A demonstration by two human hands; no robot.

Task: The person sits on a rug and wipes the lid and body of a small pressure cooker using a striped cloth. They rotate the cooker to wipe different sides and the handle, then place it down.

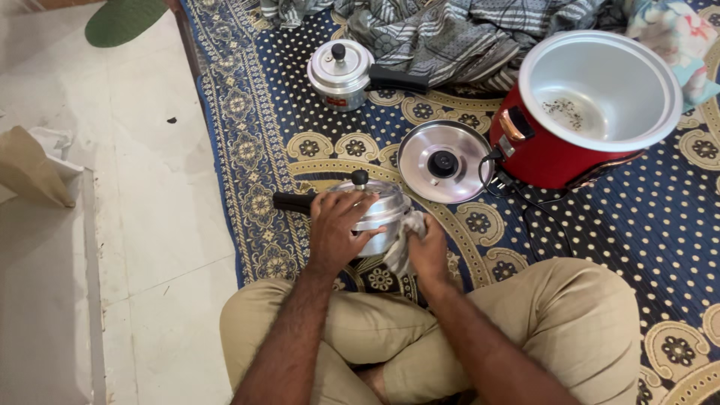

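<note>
Person seated cross-legged on a patterned rug (247, 150), lower centre of frame. Cooker (379, 210) sits on the rug just ahead of the knees, black handle pointing to frame left

Left hand (337, 229) lies over the cooker's lid and near side, fingers (360, 206) spread and curled on the metal, clenched enough to steady it. Right hand (429, 251) is closed round a bunched pale cloth (401, 244), pressing it to the cooker's lower right wall. So the cooker lies between the two hands, touching both; the cloth is between the right palm and the metal

Risks, as judged:
- Cooker rests on soft rug, not a hard surface; a hard push from the cloth side could tip or roll it toward the handle
- Left grip is on smooth rounded metal; it may slip if the wall is wet (cannot tell)
- Loose lid (442, 161) lies flat just beyond the right hand, near the cord of the red rice cooker (585, 112) at upper right; a wide elbow swing could knock either

Second small cooker (341, 73) stands well apart at upper centre, beside crumpled bedding (465, 30)
</note>
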